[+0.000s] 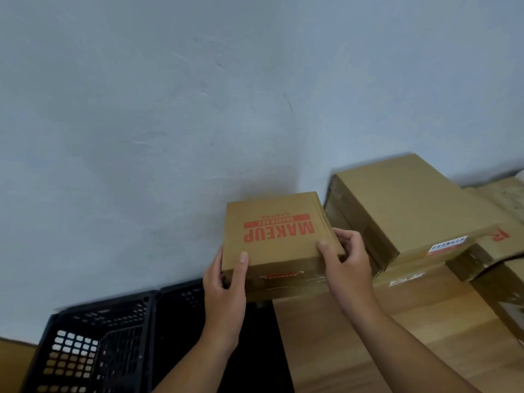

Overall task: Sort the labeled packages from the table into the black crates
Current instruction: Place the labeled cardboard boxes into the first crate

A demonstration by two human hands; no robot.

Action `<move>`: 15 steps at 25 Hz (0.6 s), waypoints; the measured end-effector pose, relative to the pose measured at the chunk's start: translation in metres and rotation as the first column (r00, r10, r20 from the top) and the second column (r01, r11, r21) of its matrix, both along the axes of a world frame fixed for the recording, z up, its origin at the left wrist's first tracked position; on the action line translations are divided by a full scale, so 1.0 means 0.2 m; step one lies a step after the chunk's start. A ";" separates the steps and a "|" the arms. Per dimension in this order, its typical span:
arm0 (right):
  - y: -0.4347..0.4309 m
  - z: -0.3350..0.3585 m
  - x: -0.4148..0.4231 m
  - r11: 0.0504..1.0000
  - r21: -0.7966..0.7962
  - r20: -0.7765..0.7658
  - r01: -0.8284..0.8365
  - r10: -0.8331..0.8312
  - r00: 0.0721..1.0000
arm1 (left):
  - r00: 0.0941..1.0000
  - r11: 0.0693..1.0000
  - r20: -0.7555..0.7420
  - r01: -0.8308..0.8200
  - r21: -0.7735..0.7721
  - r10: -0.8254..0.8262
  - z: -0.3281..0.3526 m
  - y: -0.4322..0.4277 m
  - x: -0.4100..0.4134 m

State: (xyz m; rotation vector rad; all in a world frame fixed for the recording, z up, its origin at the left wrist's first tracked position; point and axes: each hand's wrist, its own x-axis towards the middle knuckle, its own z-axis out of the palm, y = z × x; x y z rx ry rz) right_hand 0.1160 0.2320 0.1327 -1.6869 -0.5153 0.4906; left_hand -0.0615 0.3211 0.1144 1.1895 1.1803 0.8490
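Presently the MAKEUP box point(275, 236) hangs over the bench point(368, 350) edge, above the black crates point(71, 350), left grip point(224, 293) and right grip point(350, 268) each pinching a near corner; with so shallow a hold it may slip and catch the crate rim.

A light wooden surface point(368, 350) is occupying the lower right. Cardboard is sitting along its far side: a low taped carton point(419, 279) is bearing a larger carton point(397, 211), and further cartons point(504, 302) are crowding the right edge.
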 end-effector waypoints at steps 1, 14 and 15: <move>0.00 0.10 -0.03 0.998 0.069 -0.009 -0.002 0.002 1.000 | 0.999 1.000 0.052 -0.016 0.010 0.015 0.07 0.00 -0.03; -0.12 0.38 -0.24 0.977 0.203 -0.387 -0.058 0.135 0.912 | 0.992 0.934 0.071 0.070 0.350 -0.101 0.37 0.00 -0.28; -0.13 0.38 -0.26 0.974 0.223 -0.348 -0.050 0.127 0.929 | 0.987 0.927 0.052 0.123 0.354 -0.151 0.38 -0.01 -0.29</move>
